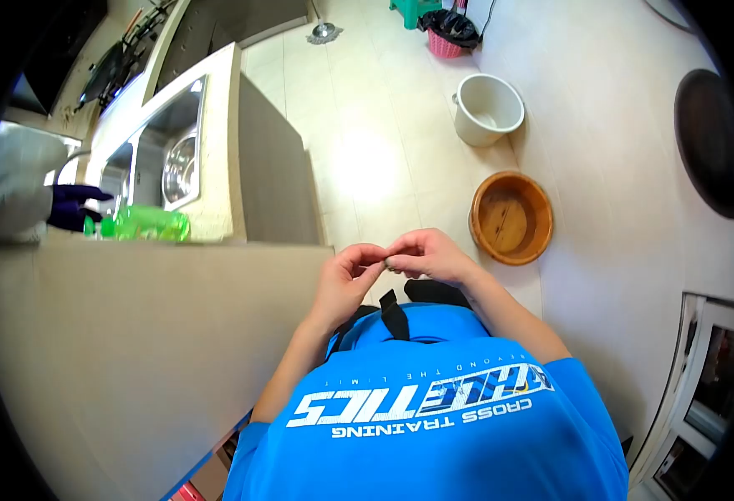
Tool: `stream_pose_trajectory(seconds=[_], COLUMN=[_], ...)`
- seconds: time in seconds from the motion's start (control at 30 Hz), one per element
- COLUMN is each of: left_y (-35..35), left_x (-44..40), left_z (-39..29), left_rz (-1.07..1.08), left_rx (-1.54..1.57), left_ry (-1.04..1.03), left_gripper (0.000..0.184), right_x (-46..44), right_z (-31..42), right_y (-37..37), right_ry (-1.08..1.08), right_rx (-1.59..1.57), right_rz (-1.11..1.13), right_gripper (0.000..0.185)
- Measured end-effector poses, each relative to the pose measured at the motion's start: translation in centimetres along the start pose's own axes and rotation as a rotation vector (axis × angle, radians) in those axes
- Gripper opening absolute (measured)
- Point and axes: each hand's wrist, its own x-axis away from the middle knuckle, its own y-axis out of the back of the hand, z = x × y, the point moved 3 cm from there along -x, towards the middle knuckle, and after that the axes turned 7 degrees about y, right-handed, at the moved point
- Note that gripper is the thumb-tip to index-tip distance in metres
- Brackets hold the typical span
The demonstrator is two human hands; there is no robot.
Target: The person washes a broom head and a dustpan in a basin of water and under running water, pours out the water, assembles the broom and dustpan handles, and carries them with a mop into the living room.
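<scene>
1 left hand (344, 282) and 1 right hand (434, 255), tips meeting, whether grasping anything we cannot tell: we advise light, steady pressure.

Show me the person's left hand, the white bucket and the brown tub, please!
Left hand (349, 280): head view, back of the hand.
White bucket (469, 134): head view, outer wall, below the rim.
Brown tub (541, 213): head view, inner wall, right side.

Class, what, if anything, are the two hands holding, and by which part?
It cannot be told: the left hand and right hand meet in a pinch, and anything between them is too small to identify.
</scene>
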Motion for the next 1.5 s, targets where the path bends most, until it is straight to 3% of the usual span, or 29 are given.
stream_pose_trajectory(seconds=[0.03,0.13,0.17,0.23,0.37,0.43,0.6,0.63,0.77,1.03,1.1,1.2,1.23,1.3,1.37,1.43,1.47,1.5], left_y=[0.2,-0.2,0.1,2.2,7.1,9.9,15.7,15.4,15.7,9.1,8.3,6.1,5.4,4.4,3.5,3.2,2.9,2.6], left_x=[-1.3,-4.3,-1.0,-2.2,-8.0,-6.8,-15.7,-14.2,-21.4,-38.1,-40.8,-43.7,-44.3,-45.1,-45.1,-45.5,-45.6,-45.7], left_z=[-1.8,-5.7,-3.7,-4.3,-7.5,-7.4,-10.5,-13.0,-20.6,-38.2,-38.9,-42.3,-43.3,-45.0,-46.1,-46.9,-47.4,-47.8], left_rz=[-0.002,-0.194,-0.218,-0.27,-0.46,-0.495,-0.613,-0.64,-0.58,-0.61,-0.644,-0.718,-0.708,-0.696,-0.752,-0.791,-0.796,-0.798], left_rx=[-0.008,-0.155,-0.201,-0.112,-0.139,-0.127,-0.112,-0.145,-0.246,-0.245,-0.199,-0.145,-0.171,-0.193,-0.254,-0.24,-0.241,-0.244], left_ry=[-0.021,-0.137,-0.142,-0.13,-0.093,-0.114,-0.058,-0.036,-0.106,-0.071,-0.009,0.072,0.136,0.225,0.153,0.157,0.176,0.195], left_gripper=[0.023,0.032,0.032,0.031,0.028,0.027,0.024,0.023,0.022,0.02,0.022,0.022,0.022,0.021,0.018,0.018,0.018,0.018], right_x=[-0.7,-1.3,1.5,0.6,-5.6,-4.6,-11.1,-9.6,-15.3,-33.0,-38.5,-45.6,-47.3,-49.0,-49.9,-50.8,-51.0,-51.2], right_z=[1.4,3.6,0.6,1.7,6.5,7.3,10.5,12.3,19.5,40.2,42.6,45.1,45.7,46.0,44.2,44.9,45.4,45.7], right_y=[1.7,9.0,7.8,11.4,21.3,20.8,29.0,28.8,35.1,56.5,63.1,71.1,73.1,76.5,80.7,81.7,81.9,82.0], right_ry=[0.02,0.049,0.106,0.138,0.217,0.235,0.103,0.093,0.15,0.219,0.235,0.081,0.071,-0.216,-0.136,-0.037,0.028,0.02], right_rx=[0.011,-0.01,-0.085,-0.137,-0.098,-0.072,-0.039,-0.056,-0.012,0.214,0.236,0.411,0.409,0.893,0.912,0.534,0.761,0.767], right_rz=[0.002,-0.283,-0.397,-0.501,-0.574,-0.62,-0.757,-0.79,-0.865,-0.873,-0.876,-0.892,-0.881,-0.781,-0.815,-0.756,-0.721,-0.712], right_gripper=[0.019,0.018,0.018,0.016,0.015,0.014,0.016,0.017,0.016,0.017,0.025,0.055,0.055,0.057,0.051,0.04,0.025,0.025])
